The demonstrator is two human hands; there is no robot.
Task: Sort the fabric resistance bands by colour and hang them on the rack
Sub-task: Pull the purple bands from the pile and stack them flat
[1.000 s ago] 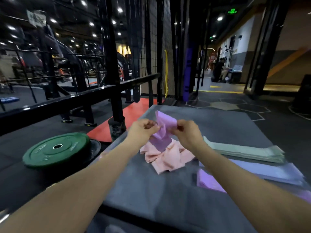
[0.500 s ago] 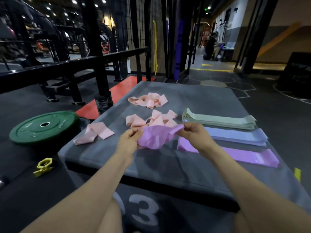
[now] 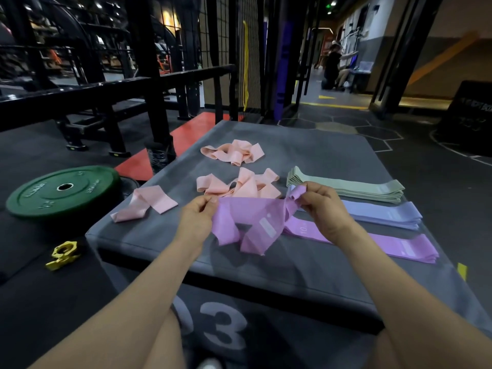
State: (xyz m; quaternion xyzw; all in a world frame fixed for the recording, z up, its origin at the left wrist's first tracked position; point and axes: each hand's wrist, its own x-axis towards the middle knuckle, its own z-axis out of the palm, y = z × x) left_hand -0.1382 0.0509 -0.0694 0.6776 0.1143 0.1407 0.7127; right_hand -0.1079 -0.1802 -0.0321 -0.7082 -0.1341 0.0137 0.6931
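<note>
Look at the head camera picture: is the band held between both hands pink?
No: the band pinched by the left hand and right hand is purple; the pink bands lie loose on the grey box.

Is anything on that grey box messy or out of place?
Yes. The pink bands lie crumpled: a far heap, a middle heap and one loose band near the left edge. The green, blue and purple stacks lie flat on the box.

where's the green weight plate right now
In the head view the green weight plate lies flat on the floor at the left, beside the grey padded box, beyond the yellow collar clip.
</note>
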